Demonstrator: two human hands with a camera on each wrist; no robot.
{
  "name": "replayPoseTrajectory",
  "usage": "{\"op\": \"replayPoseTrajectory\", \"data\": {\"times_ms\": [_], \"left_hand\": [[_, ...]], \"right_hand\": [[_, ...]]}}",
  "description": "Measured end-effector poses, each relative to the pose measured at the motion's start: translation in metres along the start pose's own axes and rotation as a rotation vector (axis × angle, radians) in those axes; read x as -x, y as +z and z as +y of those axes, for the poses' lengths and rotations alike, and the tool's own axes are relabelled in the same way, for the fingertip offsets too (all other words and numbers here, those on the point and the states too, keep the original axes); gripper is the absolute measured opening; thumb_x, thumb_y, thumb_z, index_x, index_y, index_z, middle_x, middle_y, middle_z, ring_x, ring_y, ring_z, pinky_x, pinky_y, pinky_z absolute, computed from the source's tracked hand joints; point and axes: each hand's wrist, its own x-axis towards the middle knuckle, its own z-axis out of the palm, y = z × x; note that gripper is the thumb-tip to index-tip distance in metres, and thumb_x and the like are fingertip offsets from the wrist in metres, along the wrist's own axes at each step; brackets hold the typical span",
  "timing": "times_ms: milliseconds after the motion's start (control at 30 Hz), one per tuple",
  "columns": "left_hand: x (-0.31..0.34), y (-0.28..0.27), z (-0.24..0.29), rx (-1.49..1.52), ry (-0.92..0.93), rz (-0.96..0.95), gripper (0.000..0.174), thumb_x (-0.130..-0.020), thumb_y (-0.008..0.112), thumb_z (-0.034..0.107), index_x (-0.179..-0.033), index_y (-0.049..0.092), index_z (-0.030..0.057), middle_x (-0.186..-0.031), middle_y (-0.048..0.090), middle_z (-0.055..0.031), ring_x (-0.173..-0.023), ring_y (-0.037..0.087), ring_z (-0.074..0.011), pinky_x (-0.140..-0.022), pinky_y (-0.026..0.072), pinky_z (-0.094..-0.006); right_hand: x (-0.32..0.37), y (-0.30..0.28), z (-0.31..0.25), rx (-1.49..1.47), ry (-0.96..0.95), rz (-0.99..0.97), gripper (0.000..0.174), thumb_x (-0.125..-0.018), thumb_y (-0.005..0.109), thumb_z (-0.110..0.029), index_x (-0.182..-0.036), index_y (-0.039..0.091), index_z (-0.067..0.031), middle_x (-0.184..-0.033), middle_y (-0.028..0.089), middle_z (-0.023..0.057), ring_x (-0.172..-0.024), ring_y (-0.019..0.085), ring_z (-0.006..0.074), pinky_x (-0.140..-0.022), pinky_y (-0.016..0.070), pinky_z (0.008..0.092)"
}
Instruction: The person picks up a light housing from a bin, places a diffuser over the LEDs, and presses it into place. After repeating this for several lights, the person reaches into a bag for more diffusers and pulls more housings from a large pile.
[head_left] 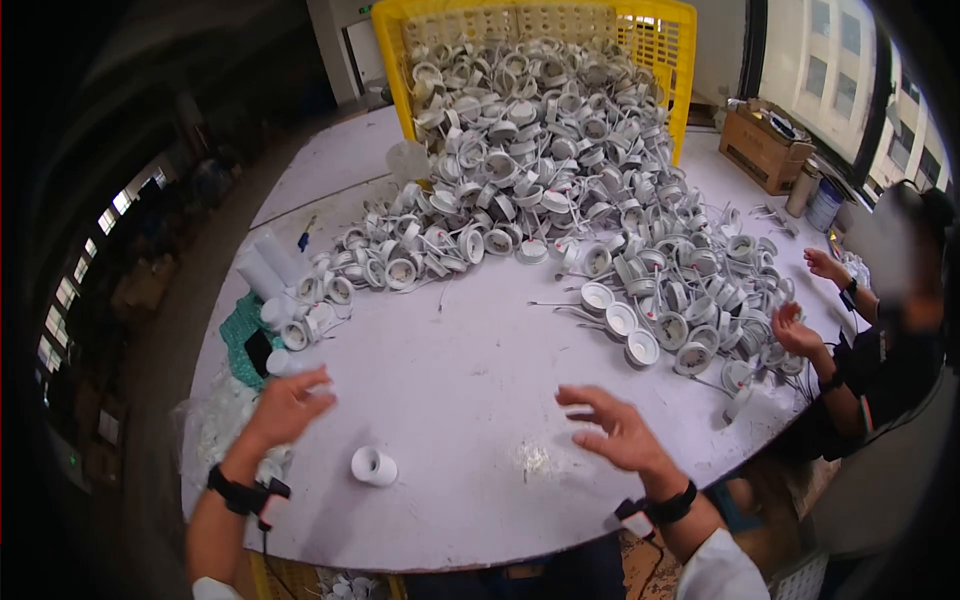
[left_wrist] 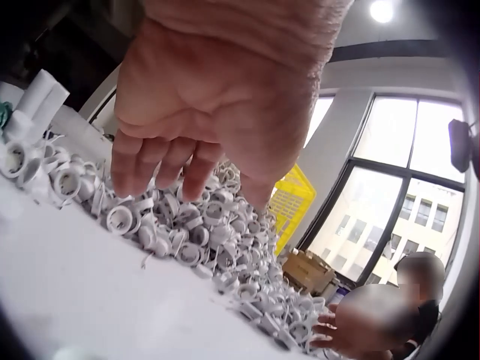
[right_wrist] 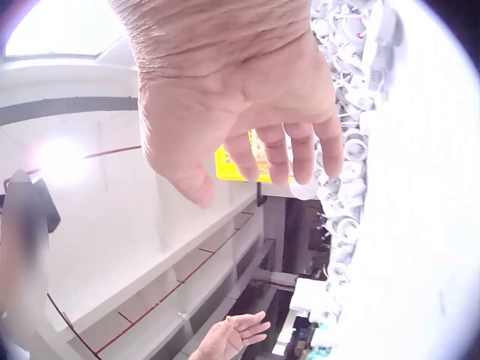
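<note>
My left hand (head_left: 290, 408) is held above the table's left side, fingers loosely bent, holding nothing; its palm (left_wrist: 217, 97) fills the top of the left wrist view. Below and right of it a white cylindrical cup (head_left: 374, 466) lies on the table. My right hand (head_left: 618, 432) hovers over the right side with fingers spread and nothing in them, also seen as the right hand (right_wrist: 240, 105) in the right wrist view. Three white round fittings (head_left: 620, 319) sit in a row beyond it, at the edge of a big pile of white fittings with wires (head_left: 520, 150).
A yellow crate (head_left: 686, 80) stands behind the pile. White cylinders (head_left: 262, 270), green bubble wrap (head_left: 238, 335) and a dark phone (head_left: 258, 352) are at the left. White crumbs (head_left: 534, 459) lie near my right hand. Another person (head_left: 870, 350) is at the right; a cardboard box (head_left: 760, 148) stands behind.
</note>
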Motion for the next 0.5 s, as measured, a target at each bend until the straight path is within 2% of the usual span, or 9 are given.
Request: {"op": "replayPoseTrajectory", "data": {"times_ms": [33, 67, 100, 133, 167, 267, 300, 367, 500], "left_hand": [[-0.025, -0.010, 0.024, -0.021, -0.052, 0.027, 0.027, -0.082, 0.067, 0.014, -0.103, 0.063, -0.0018, -0.096, 0.066, -0.0055, -0.083, 0.058, -0.0071, -0.074, 0.0484, -0.0246], [-0.052, -0.019, 0.039, -0.085, 0.030, 0.023, 0.024, -0.086, 0.062, 0.015, -0.102, 0.064, -0.0025, -0.086, 0.065, -0.0016, -0.082, 0.057, -0.0067, -0.074, 0.0471, -0.0227], [-0.080, -0.025, 0.043, 0.020, -0.019, 0.004, 0.024, -0.089, 0.058, 0.018, -0.101, 0.064, -0.0020, -0.086, 0.064, -0.0011, -0.079, 0.056, -0.0062, -0.073, 0.0458, -0.0211], [-0.107, -0.031, 0.046, 0.059, -0.061, -0.016, 0.028, -0.091, 0.055, 0.024, -0.102, 0.064, -0.0009, -0.087, 0.063, 0.0003, -0.079, 0.056, -0.0060, -0.071, 0.0459, -0.0225], [-0.129, -0.031, 0.057, 0.083, -0.013, -0.020, 0.032, -0.092, 0.053, 0.027, -0.105, 0.062, -0.0005, -0.088, 0.063, 0.0006, -0.080, 0.055, -0.0064, -0.071, 0.0453, -0.0228], [-0.182, -0.027, 0.081, 0.153, -0.014, -0.032, 0.034, -0.092, 0.053, 0.029, -0.107, 0.061, -0.0005, -0.088, 0.062, -0.0001, -0.085, 0.055, -0.0074, -0.073, 0.0450, -0.0229], [-0.196, -0.027, 0.078, 0.158, -0.037, -0.042, 0.034, -0.092, 0.053, 0.029, -0.107, 0.061, -0.0005, -0.088, 0.062, -0.0001, -0.085, 0.055, -0.0074, -0.073, 0.0450, -0.0229], [-0.221, -0.025, 0.072, 0.185, -0.011, -0.116, 0.033, -0.095, 0.048, 0.027, -0.110, 0.059, -0.0006, -0.107, 0.061, -0.0073, -0.097, 0.059, -0.0153, -0.077, 0.0476, -0.0274], [-0.252, -0.028, 0.070, 0.157, -0.112, -0.141, 0.032, -0.094, 0.050, 0.025, -0.112, 0.058, -0.0001, -0.108, 0.061, -0.0071, -0.099, 0.058, -0.0146, -0.078, 0.0463, -0.0267]], "right_hand": [[-0.025, -0.011, -0.006, -0.053, 0.005, -0.044, 0.055, -0.082, 0.065, -0.016, -0.131, 0.043, -0.0054, -0.127, 0.047, 0.0107, -0.119, 0.046, 0.0220, -0.097, 0.0404, 0.0369], [-0.048, -0.018, -0.010, -0.076, 0.016, -0.073, 0.056, -0.082, 0.065, -0.018, -0.132, 0.043, -0.0045, -0.129, 0.046, 0.0114, -0.119, 0.046, 0.0231, -0.098, 0.0395, 0.0380], [-0.070, -0.024, -0.011, -0.068, 0.030, -0.107, 0.057, -0.082, 0.066, -0.018, -0.132, 0.042, -0.0042, -0.129, 0.046, 0.0116, -0.119, 0.046, 0.0235, -0.099, 0.0391, 0.0385], [-0.090, -0.029, -0.011, -0.060, 0.048, -0.144, 0.058, -0.081, 0.066, -0.019, -0.132, 0.042, -0.0039, -0.129, 0.047, 0.0117, -0.120, 0.046, 0.0239, -0.099, 0.0387, 0.0389], [-0.107, -0.033, -0.008, -0.068, 0.079, -0.149, 0.058, -0.081, 0.066, -0.019, -0.132, 0.042, -0.0039, -0.129, 0.047, 0.0117, -0.120, 0.046, 0.0239, -0.099, 0.0387, 0.0389], [-0.164, -0.046, -0.010, -0.054, 0.061, -0.170, 0.059, -0.081, 0.065, -0.019, -0.133, 0.042, -0.0029, -0.128, 0.048, 0.0120, -0.119, 0.046, 0.0238, -0.099, 0.0388, 0.0391], [-0.177, -0.053, -0.014, -0.083, 0.054, -0.135, 0.059, -0.081, 0.065, -0.019, -0.133, 0.042, -0.0026, -0.128, 0.048, 0.0122, -0.119, 0.047, 0.0239, -0.099, 0.0389, 0.0390], [-0.197, -0.073, -0.024, -0.128, 0.028, -0.043, 0.062, -0.079, 0.066, -0.019, -0.133, 0.041, -0.0009, -0.127, 0.049, 0.0134, -0.118, 0.048, 0.0244, -0.098, 0.0393, 0.0389], [-0.228, -0.117, -0.067, -0.106, -0.033, 0.156, 0.074, -0.076, 0.068, -0.037, -0.133, 0.039, 0.0007, -0.125, 0.051, 0.0149, -0.118, 0.049, 0.0268, -0.096, 0.0418, 0.0401]]}}
